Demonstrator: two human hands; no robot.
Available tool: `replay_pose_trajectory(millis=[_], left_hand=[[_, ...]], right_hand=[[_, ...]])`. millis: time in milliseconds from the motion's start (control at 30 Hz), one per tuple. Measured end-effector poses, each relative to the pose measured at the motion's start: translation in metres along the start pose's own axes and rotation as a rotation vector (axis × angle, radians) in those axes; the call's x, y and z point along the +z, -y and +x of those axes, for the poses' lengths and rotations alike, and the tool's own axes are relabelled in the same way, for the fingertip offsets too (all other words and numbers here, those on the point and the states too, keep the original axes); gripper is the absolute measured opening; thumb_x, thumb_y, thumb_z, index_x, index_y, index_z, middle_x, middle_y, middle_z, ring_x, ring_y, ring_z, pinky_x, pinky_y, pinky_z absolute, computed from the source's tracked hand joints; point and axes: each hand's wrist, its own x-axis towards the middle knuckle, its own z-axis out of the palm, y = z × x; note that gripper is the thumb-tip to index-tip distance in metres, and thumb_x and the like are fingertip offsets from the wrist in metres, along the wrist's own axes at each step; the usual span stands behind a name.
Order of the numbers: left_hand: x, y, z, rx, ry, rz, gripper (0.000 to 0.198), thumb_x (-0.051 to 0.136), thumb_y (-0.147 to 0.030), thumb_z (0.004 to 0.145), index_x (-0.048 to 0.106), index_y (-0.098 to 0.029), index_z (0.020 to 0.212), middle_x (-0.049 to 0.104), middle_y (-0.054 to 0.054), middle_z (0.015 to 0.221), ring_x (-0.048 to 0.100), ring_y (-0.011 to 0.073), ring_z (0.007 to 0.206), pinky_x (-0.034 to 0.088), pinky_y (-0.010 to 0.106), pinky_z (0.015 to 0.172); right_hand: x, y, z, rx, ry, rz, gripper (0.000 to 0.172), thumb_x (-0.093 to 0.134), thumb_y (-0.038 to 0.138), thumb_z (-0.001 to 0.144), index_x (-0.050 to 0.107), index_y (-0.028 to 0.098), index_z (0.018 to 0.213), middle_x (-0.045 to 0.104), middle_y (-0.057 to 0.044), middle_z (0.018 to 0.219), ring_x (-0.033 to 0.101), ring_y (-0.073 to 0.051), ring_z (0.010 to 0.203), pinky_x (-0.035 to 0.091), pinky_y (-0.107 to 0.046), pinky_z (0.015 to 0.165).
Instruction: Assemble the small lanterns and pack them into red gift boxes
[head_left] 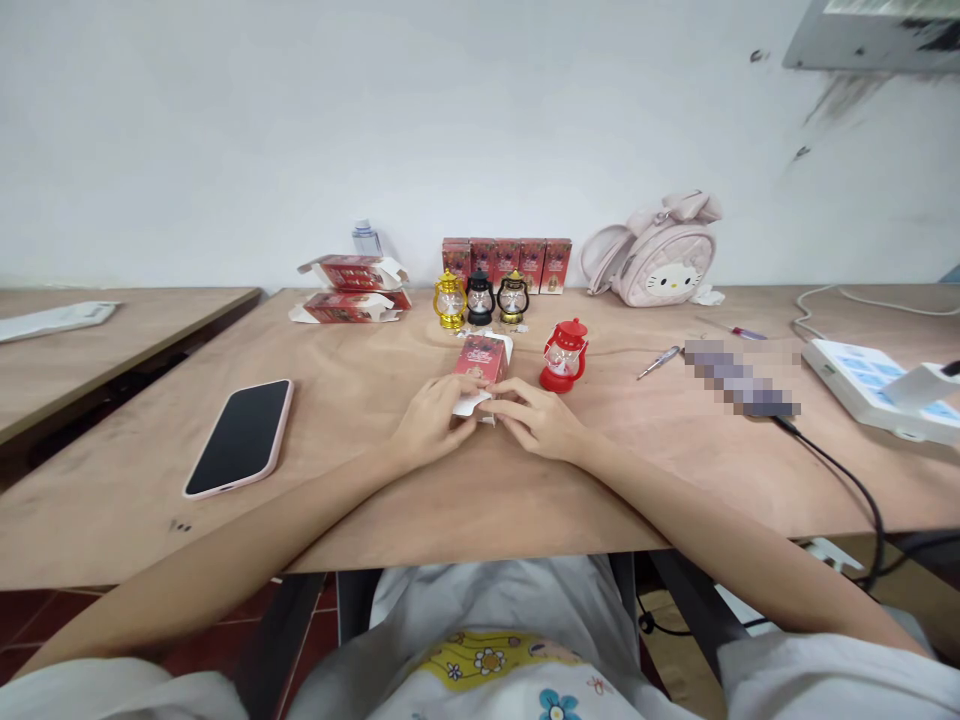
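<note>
A small red printed cardboard box [481, 357] lies on the wooden table in front of me, its white flaps unfolded at both ends. My left hand [437, 420] grips the near left side of the box, fingers bent over its edge. From the right, my right hand [538, 415] pinches the white flap [471, 403] at the near end. A red toy lantern [565, 356] stands upright just beyond my right hand. Behind the box, a gold lantern [450, 300], a black lantern [481, 298] and a black-and-gold lantern [513, 298] stand side by side.
Several closed red boxes [531, 265] stand along the wall. Opened boxes [349, 305] are stacked at back left, near a bottle [365, 238]. A phone [241, 437] lies left. Rightward are a pink bag [667, 262], a screwdriver [660, 362] and a power strip [881, 388].
</note>
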Motion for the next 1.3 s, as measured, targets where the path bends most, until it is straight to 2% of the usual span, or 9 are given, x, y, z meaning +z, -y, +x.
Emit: replay_pose_trajectory(millis=[233, 400, 600, 767, 1033, 1300], left_hand=[[-0.006, 0.003, 0.002, 0.059, 0.068, -0.05, 0.035, 0.059, -0.029, 0.082, 0.046, -0.02, 0.113, 0.063, 0.011, 0.119, 0.059, 0.0272, 0.116, 0.047, 0.042, 0.092], [-0.01, 0.006, 0.003, 0.113, 0.146, -0.074, 0.044, 0.059, -0.026, 0.076, 0.048, -0.022, 0.119, 0.059, 0.011, 0.126, 0.055, 0.0278, 0.121, 0.044, 0.045, 0.098], [-0.005, 0.007, 0.002, 0.089, 0.073, -0.041, 0.037, 0.056, -0.024, 0.083, 0.048, -0.021, 0.119, 0.064, 0.01, 0.119, 0.058, 0.0261, 0.117, 0.046, 0.042, 0.093], [-0.001, 0.007, 0.002, 0.093, 0.044, -0.049, 0.032, 0.057, -0.029, 0.087, 0.049, -0.019, 0.116, 0.067, 0.009, 0.111, 0.062, 0.0244, 0.108, 0.047, 0.04, 0.089], [-0.002, 0.006, 0.003, 0.123, 0.106, -0.013, 0.03, 0.055, -0.03, 0.087, 0.05, -0.02, 0.115, 0.066, 0.011, 0.117, 0.06, 0.0252, 0.114, 0.046, 0.04, 0.092], [-0.002, 0.005, 0.003, 0.155, 0.122, -0.051, 0.032, 0.049, -0.023, 0.087, 0.047, -0.02, 0.119, 0.063, 0.013, 0.126, 0.056, 0.0252, 0.124, 0.045, 0.043, 0.098]], right_hand=[[-0.002, 0.001, 0.001, 0.003, 0.015, -0.003, 0.026, 0.046, 0.012, 0.092, 0.061, 0.019, 0.112, 0.059, -0.011, 0.114, 0.063, -0.016, 0.088, 0.054, -0.027, 0.071], [-0.001, 0.0, 0.0, 0.029, 0.032, 0.011, 0.027, 0.044, 0.013, 0.093, 0.061, 0.021, 0.113, 0.058, -0.011, 0.114, 0.063, -0.017, 0.089, 0.055, -0.029, 0.073], [-0.001, -0.001, 0.0, 0.011, 0.041, 0.019, 0.033, 0.044, 0.007, 0.088, 0.063, 0.021, 0.112, 0.058, -0.01, 0.114, 0.061, -0.015, 0.085, 0.054, -0.028, 0.073], [-0.001, -0.002, 0.001, 0.019, 0.0, 0.059, 0.031, 0.043, 0.006, 0.087, 0.065, 0.02, 0.103, 0.059, -0.009, 0.112, 0.062, -0.015, 0.087, 0.054, -0.028, 0.076], [-0.008, -0.002, 0.003, 0.019, -0.052, 0.077, 0.025, 0.043, 0.001, 0.077, 0.059, 0.018, 0.086, 0.063, -0.01, 0.101, 0.064, -0.017, 0.088, 0.053, -0.029, 0.075], [-0.013, -0.002, 0.002, 0.041, -0.002, 0.108, 0.025, 0.042, -0.001, 0.068, 0.053, 0.019, 0.078, 0.059, -0.01, 0.103, 0.061, -0.017, 0.086, 0.052, -0.027, 0.072]])
